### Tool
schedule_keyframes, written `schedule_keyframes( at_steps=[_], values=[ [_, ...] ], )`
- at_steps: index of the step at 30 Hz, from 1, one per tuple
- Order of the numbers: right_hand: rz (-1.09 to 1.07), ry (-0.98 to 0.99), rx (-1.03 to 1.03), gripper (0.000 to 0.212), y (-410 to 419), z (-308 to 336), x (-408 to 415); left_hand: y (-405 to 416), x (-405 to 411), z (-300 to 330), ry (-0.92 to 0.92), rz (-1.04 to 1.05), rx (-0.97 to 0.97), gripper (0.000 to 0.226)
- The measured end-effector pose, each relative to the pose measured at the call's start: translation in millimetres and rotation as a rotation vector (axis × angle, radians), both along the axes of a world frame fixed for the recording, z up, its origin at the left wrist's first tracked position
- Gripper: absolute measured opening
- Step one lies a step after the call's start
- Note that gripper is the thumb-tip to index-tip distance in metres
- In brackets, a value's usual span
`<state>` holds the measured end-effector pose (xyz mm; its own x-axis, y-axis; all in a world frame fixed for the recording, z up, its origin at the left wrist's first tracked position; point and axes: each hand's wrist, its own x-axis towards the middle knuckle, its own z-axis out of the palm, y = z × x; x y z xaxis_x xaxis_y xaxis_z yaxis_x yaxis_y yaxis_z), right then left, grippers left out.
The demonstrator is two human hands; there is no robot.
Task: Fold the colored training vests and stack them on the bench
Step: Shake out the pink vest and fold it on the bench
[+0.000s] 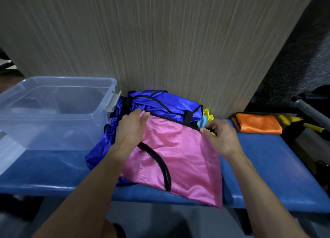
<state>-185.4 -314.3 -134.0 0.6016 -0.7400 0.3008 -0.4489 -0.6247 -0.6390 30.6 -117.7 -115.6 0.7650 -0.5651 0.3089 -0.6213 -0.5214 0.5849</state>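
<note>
A pink vest (176,153) lies spread on the blue bench (278,159), over a heap of blue vests (166,103). The left hand (130,128) presses one top corner flat; the right hand (221,135) appears to pinch the other. Thin, slick fabric: best held by the corners.

Dim, even indoor light, falling softly from above. Faint sheen on the pink vest (178,157) and blue vest (166,103); pale glare along the clear plastic bin (53,112). Soft shadow under the tabletop (267,166) edge. Strong wide-angle bending at the borders, wall panel (160,32) lines fanning outward. Slight overall blur; right corner dark and smeared.
</note>
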Motion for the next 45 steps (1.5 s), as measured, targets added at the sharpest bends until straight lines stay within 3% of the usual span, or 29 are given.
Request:
schedule_keyframes(
  at_steps=[4,7,10,13,17,27,32,37,41,45],
  values=[
    [-0.178,0.177,0.244,0.038,7,2,-26,-1,-7,3,-0.084,0.076,0.149,0.043],
    [-0.163,0.141,0.526,0.041,18,2,-38,1,-23,12,-0.34,0.097,0.167,0.05],
    [-0.142,0.138,0.637,0.045,25,-1,-42,-2,-60,14,-0.521,-0.284,-0.024,0.045],
    [-0.194,0.071,0.741,0.043,24,-3,-43,-5,-85,-2,-0.518,-0.587,0.158,0.052],
    [-0.24,0.081,0.777,0.051,23,-9,-35,0,-75,-23,-0.497,-0.593,0.403,0.067],
    [-0.294,0.015,0.872,0.066,19,-7,-19,14,-49,-42,-0.521,-0.512,0.381,0.068],
    [-0.277,-0.097,0.912,0.058,15,-5,-15,23,-40,-47,-0.5,-0.52,0.391,0.069],
    [-0.159,-0.172,1.088,0.075,8,-6,-18,26,-37,-47,-0.485,-0.524,0.378,0.069],
    [-0.111,-0.255,1.178,0.104,2,-9,-17,26,-36,-49,-0.471,-0.53,0.356,0.068],
    [-0.123,-0.395,1.177,0.077,2,-7,-13,25,-35,-51,-0.459,-0.516,0.368,0.067]
  ],
)
